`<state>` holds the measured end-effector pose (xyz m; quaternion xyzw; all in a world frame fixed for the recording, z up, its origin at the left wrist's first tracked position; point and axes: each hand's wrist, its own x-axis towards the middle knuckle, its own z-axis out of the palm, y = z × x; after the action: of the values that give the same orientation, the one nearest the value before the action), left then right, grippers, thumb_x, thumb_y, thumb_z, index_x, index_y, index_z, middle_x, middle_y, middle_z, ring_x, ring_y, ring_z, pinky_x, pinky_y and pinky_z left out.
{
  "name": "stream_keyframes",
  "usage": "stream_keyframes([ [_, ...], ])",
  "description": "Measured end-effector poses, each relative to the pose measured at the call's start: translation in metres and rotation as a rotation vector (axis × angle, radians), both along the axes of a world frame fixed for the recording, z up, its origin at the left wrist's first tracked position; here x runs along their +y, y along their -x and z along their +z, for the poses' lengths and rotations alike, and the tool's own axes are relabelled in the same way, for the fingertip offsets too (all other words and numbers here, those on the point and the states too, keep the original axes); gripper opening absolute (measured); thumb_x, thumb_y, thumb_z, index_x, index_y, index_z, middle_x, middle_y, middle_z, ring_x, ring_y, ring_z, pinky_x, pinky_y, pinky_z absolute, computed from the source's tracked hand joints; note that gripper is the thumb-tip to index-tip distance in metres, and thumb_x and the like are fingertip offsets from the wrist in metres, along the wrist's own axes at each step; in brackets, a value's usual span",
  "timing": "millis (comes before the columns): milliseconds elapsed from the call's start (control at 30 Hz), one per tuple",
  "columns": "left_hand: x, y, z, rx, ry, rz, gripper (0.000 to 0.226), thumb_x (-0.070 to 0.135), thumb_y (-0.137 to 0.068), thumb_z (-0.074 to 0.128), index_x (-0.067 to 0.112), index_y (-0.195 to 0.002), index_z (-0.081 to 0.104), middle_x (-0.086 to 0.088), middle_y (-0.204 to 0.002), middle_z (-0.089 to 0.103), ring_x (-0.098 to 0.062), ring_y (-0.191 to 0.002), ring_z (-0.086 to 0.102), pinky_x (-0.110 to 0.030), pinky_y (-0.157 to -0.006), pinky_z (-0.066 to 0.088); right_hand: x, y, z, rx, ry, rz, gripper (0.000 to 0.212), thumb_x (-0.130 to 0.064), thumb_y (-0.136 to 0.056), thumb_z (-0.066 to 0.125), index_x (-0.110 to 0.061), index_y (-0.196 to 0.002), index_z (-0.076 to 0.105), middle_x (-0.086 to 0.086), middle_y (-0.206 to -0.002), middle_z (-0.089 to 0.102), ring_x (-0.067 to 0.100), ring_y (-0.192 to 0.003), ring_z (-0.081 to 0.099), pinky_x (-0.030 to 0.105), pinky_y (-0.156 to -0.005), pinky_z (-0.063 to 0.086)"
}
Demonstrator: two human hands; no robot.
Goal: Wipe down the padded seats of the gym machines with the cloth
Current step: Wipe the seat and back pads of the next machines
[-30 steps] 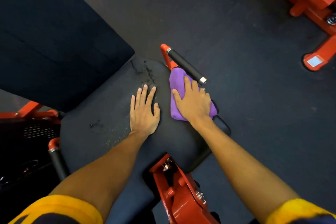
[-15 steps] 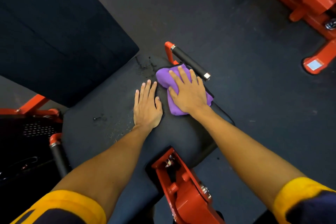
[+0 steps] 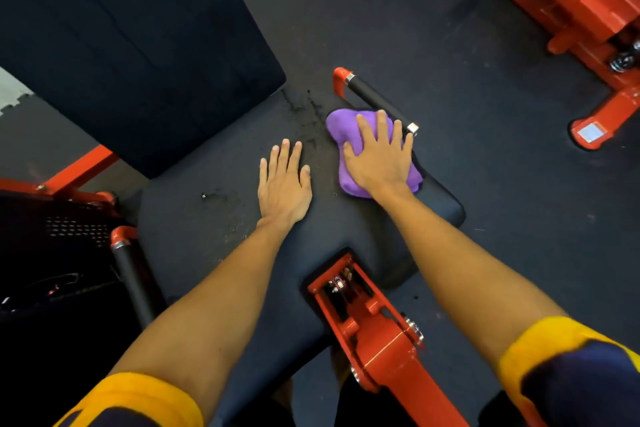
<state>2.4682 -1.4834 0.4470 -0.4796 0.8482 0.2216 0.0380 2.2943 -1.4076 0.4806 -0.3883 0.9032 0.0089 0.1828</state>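
Note:
A black padded seat (image 3: 207, 229) of an orange-framed gym machine fills the middle of the view; its surface is cracked and flaking near the back. A purple cloth (image 3: 341, 126) lies bunched on the seat's right side. My right hand (image 3: 379, 156) presses flat on the cloth, fingers spread, covering most of it. My left hand (image 3: 284, 184) rests flat on the bare seat just left of the cloth, holding nothing. The black padded backrest (image 3: 131, 45) rises at the upper left.
A black grip handle (image 3: 375, 100) on an orange bracket sits right behind the cloth; another handle (image 3: 133, 277) stands at the seat's left. The orange seat post (image 3: 374, 333) juts out at the front. Another orange machine frame (image 3: 561, 0) stands at the upper right on dark rubber flooring.
My right hand slid the cloth from the seat's right edge toward the back and middle, then slightly right again. My left hand stayed planted on the seat.

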Motion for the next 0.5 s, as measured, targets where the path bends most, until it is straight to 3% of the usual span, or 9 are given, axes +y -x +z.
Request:
stream_keyframes([
  [100, -0.002, -0.023, 0.000, -0.028, 0.005, 0.008, 0.055, 0.041, -0.109, 0.021, 0.028, -0.162, 0.012, 0.004, -0.170, 0.005, -0.014, -0.156, -0.001, -0.039, -0.127, -0.002, -0.027, -0.027, -0.004, 0.003, 0.002, -0.063, 0.065, -0.051, -0.103, 0.036, -0.033, -0.163, 0.017, 0.008, -0.172, 0.004, 0.047, -0.154, 0.000, 0.064, -0.123, -0.001],
  [233, 0.002, -0.065, 0.002, -0.057, 0.012, 0.053, 0.056, 0.039, -0.109, 0.020, 0.025, -0.162, 0.011, 0.003, -0.170, 0.005, -0.015, -0.156, -0.001, -0.040, -0.127, -0.002, 0.000, -0.099, 0.002, 0.023, 0.026, 0.202, 0.066, -0.053, -0.103, 0.028, -0.030, -0.163, 0.017, 0.009, -0.172, 0.007, 0.047, -0.155, 0.002, 0.062, -0.125, 0.001],
  [367, 0.011, -0.085, 0.005, -0.057, 0.019, 0.076, 0.056, 0.038, -0.109, 0.022, 0.024, -0.162, 0.012, 0.002, -0.170, 0.006, -0.015, -0.156, 0.001, -0.041, -0.127, -0.001, 0.039, -0.099, 0.010, -0.015, 0.019, 0.392, 0.072, -0.058, -0.096, 0.016, -0.030, -0.159, 0.034, 0.008, -0.169, 0.021, 0.043, -0.155, 0.015, 0.060, -0.124, 0.011],
  [500, 0.018, -0.103, 0.008, -0.052, 0.021, 0.112, 0.056, 0.038, -0.109, 0.024, 0.024, -0.162, 0.015, 0.003, -0.170, 0.007, -0.014, -0.156, 0.002, -0.039, -0.127, -0.002, 0.012, -0.048, 0.007, 0.026, -0.047, 0.197, 0.062, -0.053, -0.103, 0.028, -0.034, -0.161, 0.025, 0.005, -0.172, 0.005, 0.042, -0.156, -0.002, 0.061, -0.124, -0.001],
])
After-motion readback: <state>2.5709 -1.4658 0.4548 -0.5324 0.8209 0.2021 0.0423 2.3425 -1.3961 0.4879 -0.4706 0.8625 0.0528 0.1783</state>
